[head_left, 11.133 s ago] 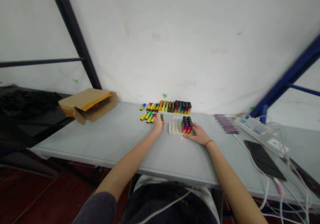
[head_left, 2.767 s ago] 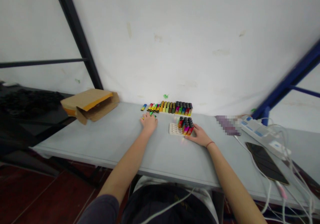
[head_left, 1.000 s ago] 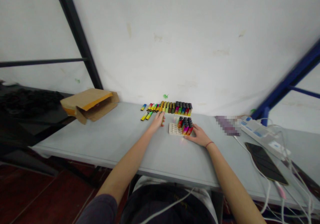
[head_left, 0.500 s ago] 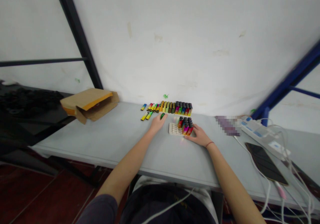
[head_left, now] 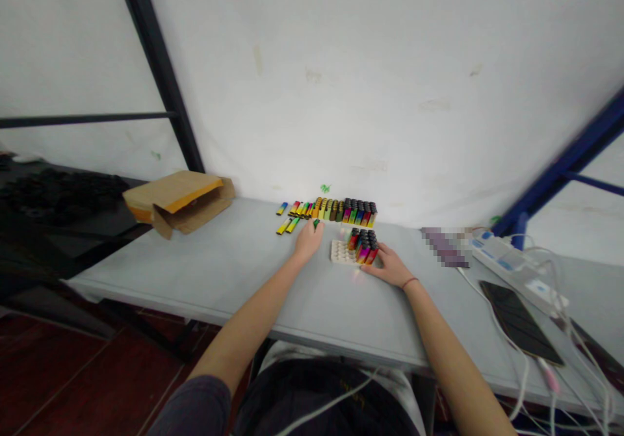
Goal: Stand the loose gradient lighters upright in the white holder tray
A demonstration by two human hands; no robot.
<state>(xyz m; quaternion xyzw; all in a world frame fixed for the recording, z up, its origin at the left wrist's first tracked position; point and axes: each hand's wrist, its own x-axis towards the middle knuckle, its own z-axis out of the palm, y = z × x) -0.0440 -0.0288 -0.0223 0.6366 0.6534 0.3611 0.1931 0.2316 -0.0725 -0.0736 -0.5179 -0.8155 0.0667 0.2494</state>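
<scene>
My left hand (head_left: 308, 242) is closed around a small green lighter (head_left: 316, 224), most of it hidden by the fingers. It hovers left of a white holed tray (head_left: 340, 252). Upright lighters with black tops (head_left: 365, 251) fill the tray's right part, while holes show on its left. My right hand (head_left: 392, 268) steadies the tray's right end, thumb at the front corner and fingers behind. Farther back stands a row of black-topped lighters (head_left: 359, 212), beside yellow-and-green ones (head_left: 327, 208). Several loose lighters (head_left: 287, 226) lie flat left of them.
An open cardboard box (head_left: 178, 199) lies at the table's left. On the right are a dark phone (head_left: 520, 322), a pixelated purple object (head_left: 444, 246), a white power strip (head_left: 519, 272) and tangled cables. A white wall (head_left: 312, 98) rises behind the table.
My left hand has shifted slightly with the green lighter, which now looks more upright. My right hand stays at the tray. The whole view has moved a little.
</scene>
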